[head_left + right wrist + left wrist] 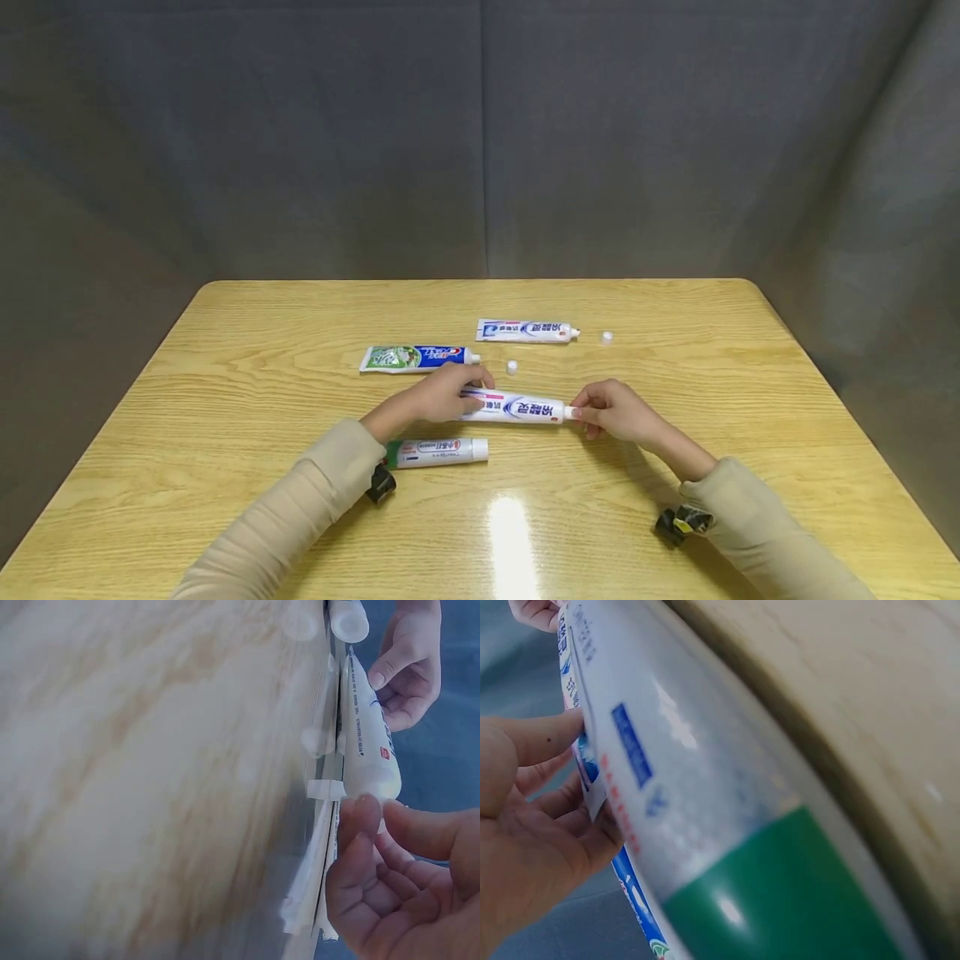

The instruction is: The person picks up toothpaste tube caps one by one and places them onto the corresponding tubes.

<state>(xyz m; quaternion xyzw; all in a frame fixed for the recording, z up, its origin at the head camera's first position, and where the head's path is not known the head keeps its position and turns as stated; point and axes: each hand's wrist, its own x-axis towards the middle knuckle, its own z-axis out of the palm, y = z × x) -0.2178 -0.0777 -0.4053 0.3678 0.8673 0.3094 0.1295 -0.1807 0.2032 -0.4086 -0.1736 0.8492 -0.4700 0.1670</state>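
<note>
A white toothpaste tube (pixel 528 408) with blue lettering lies crosswise between both hands, its nozzle end to the right. Thumb and fingers of my left hand (pixel 450 392) grip its left part. At the other end, my right hand (pixel 621 412) pinches the white cap (pixel 571 412) between thumb and fingers. The right wrist view shows this tube (pixel 370 742) with its cap end mostly hidden by the fingertips. Nearest to my left wrist is a capped silver-white tube (pixel 442 452) with a green end, which fills much of the left wrist view.
Behind the left hand lies a blue-green toothpaste tube (pixel 416 358), with a loose white cap (pixel 512 367) to its right. Farther back is another white tube (pixel 525 332), its nozzle uncovered, and a second loose cap (pixel 607 337). Everything rests on a wooden table (pixel 262 333) before grey cloth.
</note>
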